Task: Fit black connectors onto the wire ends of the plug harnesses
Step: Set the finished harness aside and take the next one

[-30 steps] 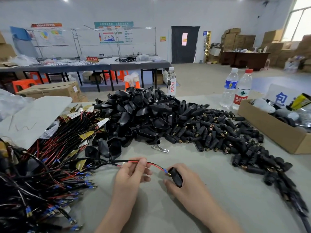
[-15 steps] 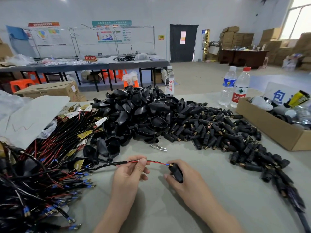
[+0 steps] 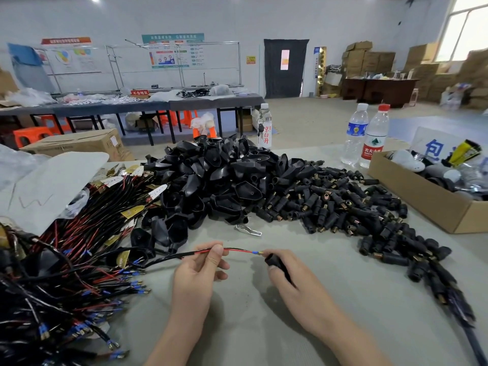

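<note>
One red wire (image 3: 237, 250), now straighter, from left hand (image 3: 196, 273) to connector (image 3: 277, 262)

The table (image 3: 343, 299) looks matt and smooth. The pile of black covers (image 3: 211, 180) is shiny plastic. The connectors (image 3: 330, 204) are duller black plastic with yellow metal ends. The wires (image 3: 66, 260) have smooth red and black plastic coats. The box (image 3: 422, 202) is brown cardboard. The 2 bottles (image 3: 353, 136) are clear plastic. The little clip (image 3: 248, 230) is shiny metal.
</note>
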A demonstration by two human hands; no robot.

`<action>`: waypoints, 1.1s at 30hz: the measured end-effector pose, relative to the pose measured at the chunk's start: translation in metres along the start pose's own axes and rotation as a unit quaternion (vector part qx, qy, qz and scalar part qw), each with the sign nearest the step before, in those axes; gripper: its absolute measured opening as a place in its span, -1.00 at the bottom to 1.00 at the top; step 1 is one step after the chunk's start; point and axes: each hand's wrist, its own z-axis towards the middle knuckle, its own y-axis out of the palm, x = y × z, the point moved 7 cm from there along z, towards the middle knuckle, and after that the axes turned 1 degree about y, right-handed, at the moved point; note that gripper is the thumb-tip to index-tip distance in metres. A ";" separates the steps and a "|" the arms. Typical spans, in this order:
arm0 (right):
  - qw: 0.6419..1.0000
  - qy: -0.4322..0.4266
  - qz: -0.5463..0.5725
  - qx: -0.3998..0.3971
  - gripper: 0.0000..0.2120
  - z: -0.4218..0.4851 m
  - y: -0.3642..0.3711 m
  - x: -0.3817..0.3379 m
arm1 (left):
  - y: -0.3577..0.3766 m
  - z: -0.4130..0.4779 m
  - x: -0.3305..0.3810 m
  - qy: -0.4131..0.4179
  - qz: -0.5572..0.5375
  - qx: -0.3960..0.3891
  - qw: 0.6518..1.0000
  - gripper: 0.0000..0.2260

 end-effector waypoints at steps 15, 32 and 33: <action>0.758 0.221 0.567 0.232 -0.63 0.006 0.001 0.029 | 0.033 -0.034 0.015 0.129 0.159 -0.036 0.978 -0.86; 0.646 0.251 0.715 0.095 -0.71 0.001 0.040 -0.003 | 0.027 -0.028 0.008 0.023 0.076 -0.065 0.995 -0.96; 0.640 0.245 0.722 0.095 -0.72 0.001 0.039 -0.004 | 0.029 -0.028 0.008 0.017 0.060 -0.074 0.995 -0.96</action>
